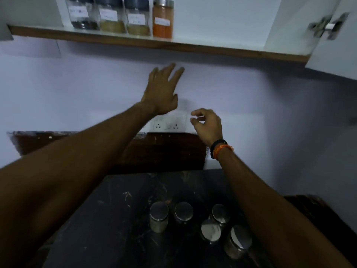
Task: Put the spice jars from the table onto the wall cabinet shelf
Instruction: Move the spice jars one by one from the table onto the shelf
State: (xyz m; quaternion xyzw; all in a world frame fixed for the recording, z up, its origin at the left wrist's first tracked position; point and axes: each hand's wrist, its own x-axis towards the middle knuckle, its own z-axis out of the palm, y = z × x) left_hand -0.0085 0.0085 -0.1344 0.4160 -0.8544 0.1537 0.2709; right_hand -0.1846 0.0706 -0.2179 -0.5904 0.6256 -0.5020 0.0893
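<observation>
Reaching up toward the wall with the left hand point(161, 91), arm stretched long, fingers point(174, 71) straight and spread, holding nothing, hovering below the shelf point(212, 49). Hanging lower and to the right with the right hand point(207, 125), wrist bent, fingers loosely curled, grasping nothing; wearing a black band and an orange thread point(222, 148) at that wrist.

Standing in a row on the wooden-edged shelf: four spice jars, all labelled. Three of clear glass with dark lids point(111, 15), holding dark and tan contents low down; one with a metal lid point(162, 19), filled with orange-red powder, sitting at the right end of the row.

Waiting on the dark, scuffed, stone-like surface point(116, 219): five round jars with shiny metal lids point(211, 230), seen from above, grouped as two on the left and three on the right, contents too dim to tell. Showing on the pale wall between the hands: a white socket plate point(168, 122). Hanging open at upper right: a cabinet door with a metal hinge point(326, 26).
</observation>
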